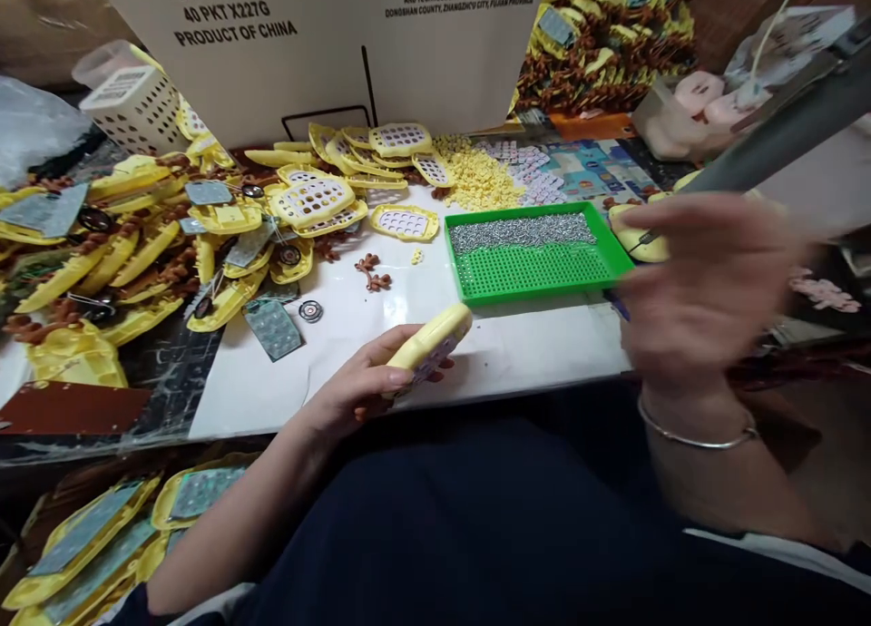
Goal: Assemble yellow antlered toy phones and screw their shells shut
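Note:
My left hand (pixel 367 372) is closed around a yellow plastic toy casing (pixel 435 336), held tilted above the front edge of the white work surface (pixel 531 336). White perforated keys or a grid show on the casing's underside. My right hand (pixel 700 281) is raised on the right and smeared by motion, so its fingers cannot be made out. A thin dark pointed bit (pixel 643 239) shows beside it; whether the hand holds it is unclear. A green tray (pixel 537 281) of small silver screws (pixel 523 231) lies between the hands, farther back.
Yellow casing parts with circuit boards and speakers (pixel 289 254) pile up at left. Behind the tray are small yellow pieces (pixel 480 172). Brown branch-shaped parts (pixel 373 272) and a loose board (pixel 273 327) lie nearer. A printed carton (pixel 327 54) stands behind; a grey tube (pixel 782 118) slants across the right.

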`<state>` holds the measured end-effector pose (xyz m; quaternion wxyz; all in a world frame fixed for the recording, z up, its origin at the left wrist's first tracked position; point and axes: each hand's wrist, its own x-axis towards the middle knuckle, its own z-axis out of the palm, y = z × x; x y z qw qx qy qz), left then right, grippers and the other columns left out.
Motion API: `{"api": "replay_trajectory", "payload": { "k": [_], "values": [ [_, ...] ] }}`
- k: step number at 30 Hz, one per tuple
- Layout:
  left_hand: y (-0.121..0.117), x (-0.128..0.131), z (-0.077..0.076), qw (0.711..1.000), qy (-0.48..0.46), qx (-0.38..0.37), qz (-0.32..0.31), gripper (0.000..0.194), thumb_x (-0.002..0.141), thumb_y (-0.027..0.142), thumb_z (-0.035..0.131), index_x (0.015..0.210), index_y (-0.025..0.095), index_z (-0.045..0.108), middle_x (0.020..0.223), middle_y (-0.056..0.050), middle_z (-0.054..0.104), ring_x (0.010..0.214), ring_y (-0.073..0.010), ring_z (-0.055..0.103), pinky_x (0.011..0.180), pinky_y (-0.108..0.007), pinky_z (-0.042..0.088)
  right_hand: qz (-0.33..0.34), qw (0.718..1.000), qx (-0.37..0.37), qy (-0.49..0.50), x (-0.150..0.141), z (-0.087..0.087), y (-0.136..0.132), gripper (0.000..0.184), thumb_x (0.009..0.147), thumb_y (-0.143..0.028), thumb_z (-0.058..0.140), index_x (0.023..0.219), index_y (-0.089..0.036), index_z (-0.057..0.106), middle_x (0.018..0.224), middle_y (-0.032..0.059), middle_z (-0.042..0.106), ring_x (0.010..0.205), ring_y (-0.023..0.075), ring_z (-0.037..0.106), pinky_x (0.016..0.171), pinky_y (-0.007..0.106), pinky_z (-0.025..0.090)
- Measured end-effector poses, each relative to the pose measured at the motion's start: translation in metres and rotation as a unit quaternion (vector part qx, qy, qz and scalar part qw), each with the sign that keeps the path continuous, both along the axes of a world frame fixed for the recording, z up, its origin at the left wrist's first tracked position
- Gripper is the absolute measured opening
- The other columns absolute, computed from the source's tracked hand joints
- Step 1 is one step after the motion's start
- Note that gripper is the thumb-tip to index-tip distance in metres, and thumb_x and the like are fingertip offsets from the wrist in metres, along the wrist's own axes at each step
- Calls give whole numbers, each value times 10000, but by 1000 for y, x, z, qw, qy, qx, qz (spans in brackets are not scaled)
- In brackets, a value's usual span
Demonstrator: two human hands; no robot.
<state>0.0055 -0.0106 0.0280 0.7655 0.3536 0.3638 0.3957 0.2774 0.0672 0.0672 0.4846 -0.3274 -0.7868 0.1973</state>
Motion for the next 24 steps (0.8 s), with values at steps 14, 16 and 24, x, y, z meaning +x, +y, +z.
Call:
{"api": "replay_trajectory", "payload": {
  "k": [14,16,24],
  "values": [
    [2,5,22,872,394,286,-51,332,841,355,635,1133,217,713,1001,-79,734,889,-231,654,785,-277,478,173,973,29,-150,-51,-39,-21,274,928,-331,579,1080,-113,647,919,95,726,848,167,671,762,292,564],
    [-5,9,20,810,483,332,-28,325,864,379,602,1118,203,707,950,-100,733,801,-228,648,735,-293,471,170,975,-5,-144,-51,-44,-25,294,928,-346,578,1102,-119,643,961,100,731,879,169,682,785,293,568],
    [-14,30,12,704,580,409,41,191,914,316,533,947,212,689,791,-80,701,667,-200,626,618,-281,412,171,979,-43,-99,-49,-55,-35,247,949,-204,525,1139,-104,648,1054,121,743,985,160,699,870,274,570]
  ]
}}
